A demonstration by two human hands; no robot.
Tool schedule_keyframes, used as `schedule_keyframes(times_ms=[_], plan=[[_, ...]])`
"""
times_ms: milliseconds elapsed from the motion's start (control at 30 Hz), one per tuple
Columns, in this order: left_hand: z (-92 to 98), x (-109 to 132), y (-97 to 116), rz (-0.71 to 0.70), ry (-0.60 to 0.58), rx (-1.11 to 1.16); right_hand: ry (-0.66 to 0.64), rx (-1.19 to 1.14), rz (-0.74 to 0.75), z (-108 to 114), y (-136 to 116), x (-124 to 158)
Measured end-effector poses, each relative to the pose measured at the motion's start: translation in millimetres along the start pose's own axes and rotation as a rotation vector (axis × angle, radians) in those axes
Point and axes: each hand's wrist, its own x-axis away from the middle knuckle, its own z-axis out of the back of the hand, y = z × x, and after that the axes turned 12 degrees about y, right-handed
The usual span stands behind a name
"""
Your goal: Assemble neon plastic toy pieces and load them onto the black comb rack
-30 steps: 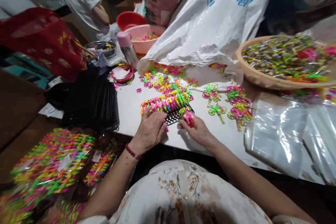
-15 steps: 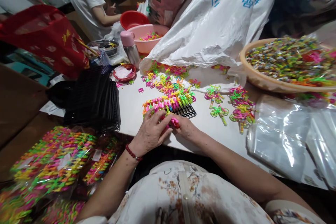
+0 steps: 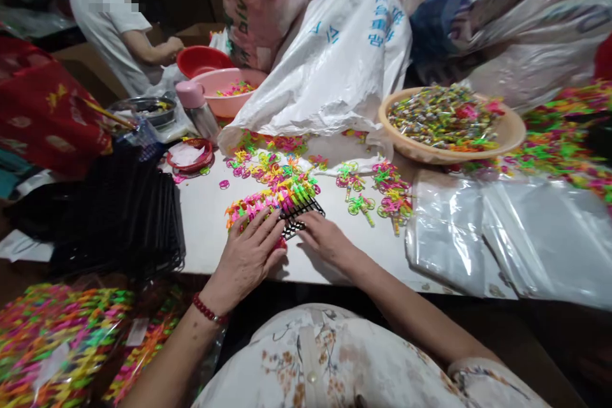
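A black plastic rack (image 3: pixel 305 207) lies on the white table, its left part covered by rows of small pink, yellow, green and orange plastic toys (image 3: pixel 282 194). My left hand (image 3: pixel 253 248), a red bead bracelet at its wrist, rests on the toys at the near left with fingers stretched and slightly apart. Under its fingertips something pink-red partly shows. At the rack's near right side, my right hand (image 3: pixel 327 239) has its fingers bent round the edge. Loose toys (image 3: pixel 268 166) with rings lie just behind the rack.
A white sack (image 3: pixel 320 76) spills toys onto the table. To the right are a full tan basin (image 3: pixel 430 152), more toys (image 3: pixel 356 204) and clear plastic bags (image 3: pixel 447 229). Black racks (image 3: pixel 119 217) are stacked left, near a thermos (image 3: pixel 201 111). A person in white (image 3: pixel 115 25) sits behind.
The view has turned right, so the scene shifts left. My right hand has parted from my left and now sits at the rack's edge. My left hand's fingers have straightened over the toys.
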Motion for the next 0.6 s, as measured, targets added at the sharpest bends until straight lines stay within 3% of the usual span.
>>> schedule_keyframes(times_ms=[133,233,333,467,600], plan=[[2.5,-0.9,-1.0,-0.014,0.016,0.020,0.196,0.449,-0.277,58.4,34.1,31.4],[3.6,-2.9,-0.4,-0.026,0.051,0.065,0.169,0.645,-0.352,82.1,55.2,47.2],[1.6,-4.6,1.1,-0.045,0.057,0.093,0.089,0.692,-0.376,86.2,61.6,49.5],[-1.4,-5.5,2.4,-0.035,-0.009,0.095,0.156,0.439,-0.477,69.7,46.4,36.6],[-0.2,-6.1,1.5,-0.028,-0.039,0.102,0.100,-0.246,-0.565,29.8,15.9,17.8]])
